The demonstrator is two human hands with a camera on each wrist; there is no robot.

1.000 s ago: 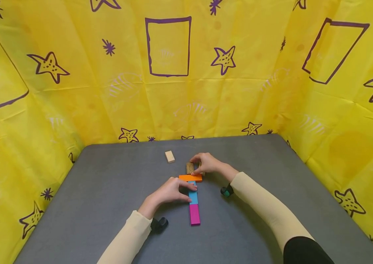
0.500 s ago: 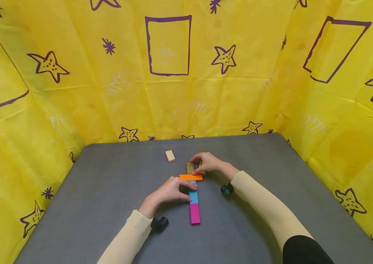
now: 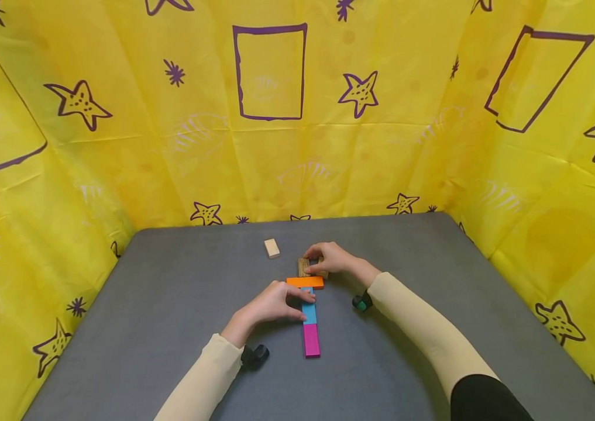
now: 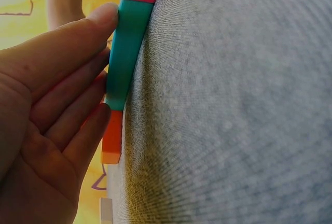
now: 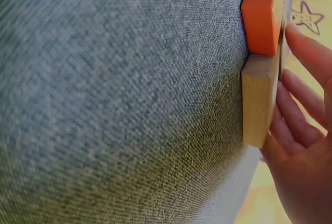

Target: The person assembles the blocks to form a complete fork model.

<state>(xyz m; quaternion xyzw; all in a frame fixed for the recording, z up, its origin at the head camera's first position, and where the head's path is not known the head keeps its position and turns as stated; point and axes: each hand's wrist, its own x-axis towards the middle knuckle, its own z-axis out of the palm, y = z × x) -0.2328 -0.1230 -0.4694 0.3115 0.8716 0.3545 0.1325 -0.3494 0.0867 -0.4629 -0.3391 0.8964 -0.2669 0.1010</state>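
In the head view my left hand point(image 3: 271, 303) reaches over a blue block point(image 3: 309, 316), its thumb and fingers extended. The left wrist view has the fingertips right at the block's top face. A magenta block point(image 3: 311, 341) butts against the blue one's near end, and an orange block point(image 3: 305, 283) lies crosswise at its far end. Beyond the orange one, my right hand point(image 3: 332, 258) holds a dark brown wooden block point(image 3: 303, 264) lengthwise between thumb and forefinger. Beside it stands a second wooden block point(image 5: 258, 99), partly hidden under that hand in the head view.
A pale wooden block point(image 3: 272, 248) lies apart, farther back to the left. All of them are on a grey cloth-covered table point(image 3: 171, 280). Yellow printed curtains point(image 3: 276, 169) rise along the table's back and sides.
My right thumb has slid slightly away from the orange block's edge onto the near end of the dark brown block. The left hand and the blocks keep their places.
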